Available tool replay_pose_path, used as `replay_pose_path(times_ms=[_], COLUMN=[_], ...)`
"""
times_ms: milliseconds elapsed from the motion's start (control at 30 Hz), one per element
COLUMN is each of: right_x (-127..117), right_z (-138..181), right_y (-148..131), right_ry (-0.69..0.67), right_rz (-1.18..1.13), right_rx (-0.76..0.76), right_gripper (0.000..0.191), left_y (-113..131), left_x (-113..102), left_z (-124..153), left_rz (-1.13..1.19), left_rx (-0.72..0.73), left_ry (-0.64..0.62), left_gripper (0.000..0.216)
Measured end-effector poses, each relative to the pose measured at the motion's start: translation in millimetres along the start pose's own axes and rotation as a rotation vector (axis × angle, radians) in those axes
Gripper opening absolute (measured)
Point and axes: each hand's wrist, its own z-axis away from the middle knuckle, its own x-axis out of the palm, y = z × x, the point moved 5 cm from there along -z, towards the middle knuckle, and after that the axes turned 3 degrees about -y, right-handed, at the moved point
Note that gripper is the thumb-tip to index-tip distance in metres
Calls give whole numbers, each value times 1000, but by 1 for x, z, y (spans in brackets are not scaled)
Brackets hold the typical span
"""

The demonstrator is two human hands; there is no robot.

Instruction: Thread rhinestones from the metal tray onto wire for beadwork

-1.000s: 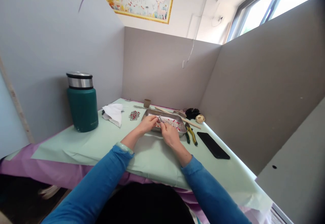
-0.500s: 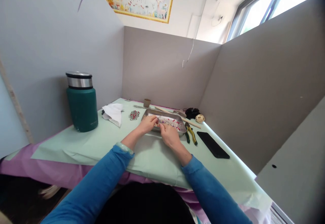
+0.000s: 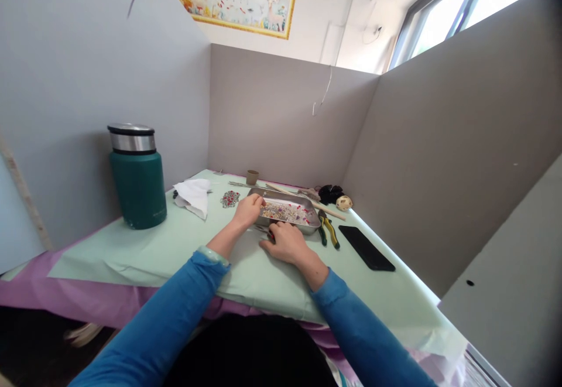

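While the left hand point(image 3: 249, 211) stays at the left end of the metal tray point(image 3: 312, 227), the right hand point(image 3: 287, 242) lies low beside the tray's near edge, over a tool with a red handle point(image 3: 271, 236). The left fingers are drawn together like for a pinch, but I cannot tell if some small thing is between them. The right fingers curl over the tool and the thumb is spread apart; whether they grip it firmly, I cannot tell, because the hand covers most of it. I judge that the step in hand is the taking or the laying down of this tool, in a work with small beads point(image 3: 285, 210). The next move probably calls for a clear hold of the handle, without knocking the tray. As for number, I count two hands, one tray, and one red-handled tool; the beads inside the tray are too many to count. One beaded ornament point(image 3: 230, 199) rests left of the tray. Beside the tray's right end lies one pair of pliers point(image 3: 330, 230), and one black phone point(image 3: 366, 248) is near the right edge of the table point(image 3: 188, 252). One bottle point(image 3: 139, 185) stands near the left edge, and one small cup point(image 3: 252, 177) near the far edge.
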Motion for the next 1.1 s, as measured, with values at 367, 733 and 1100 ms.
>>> replay_pose_path(times_ms=[367,733,1100], right_x=[-27,-37,-8], right_z=[11,71,87], right_y=[17,229,272], right_ry=[301,-42,-168], right_rz=[-82,61,-102], right_rx=[91,840,929], right_gripper=[38,63,81], left_y=[6,16,14], left_x=[4,1,1], left_z=[3,9,9], left_rz=[-101,-140,-118], left_rx=[84,76,67], left_ry=[-70,-95,-89], left_gripper=[33,32,31])
